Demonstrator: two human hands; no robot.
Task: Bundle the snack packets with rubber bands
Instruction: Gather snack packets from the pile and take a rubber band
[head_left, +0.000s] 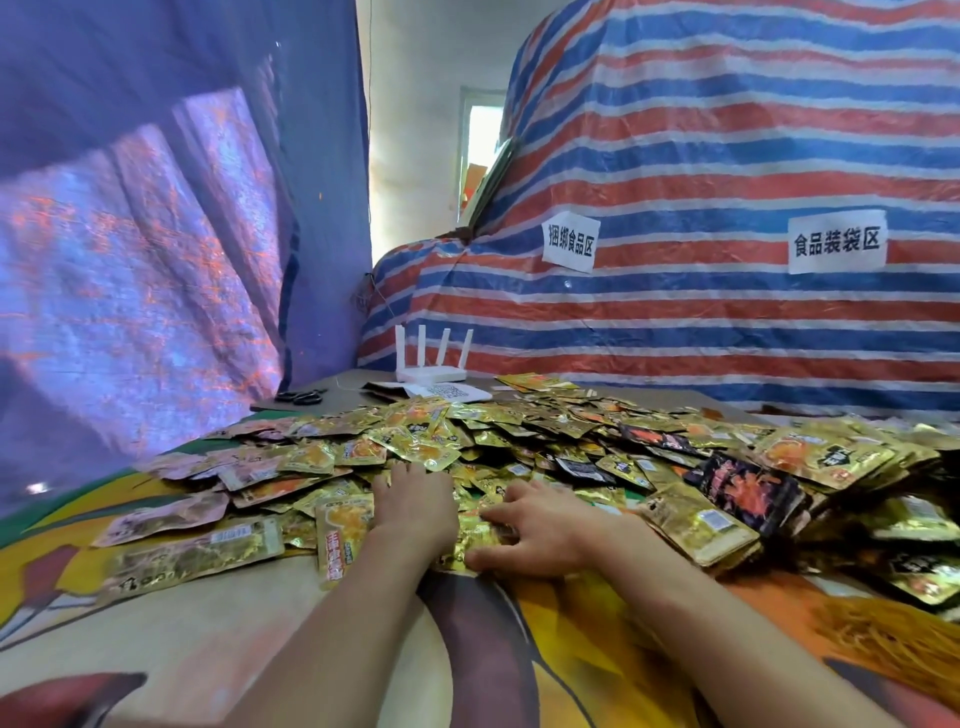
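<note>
Two hands rest on the snack packets at centre: left hand flat, right hand splayed, grip unclear. Rubber bands lie lower right, nearer the right hand.

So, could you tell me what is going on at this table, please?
A person is sorting through a big pile of gold snack packets on the table. The left hand and right hand both rest on packets at the pile's near edge, apparently gathering some together. A heap of yellow rubber bands lies to the right, away from both hands.
</note>
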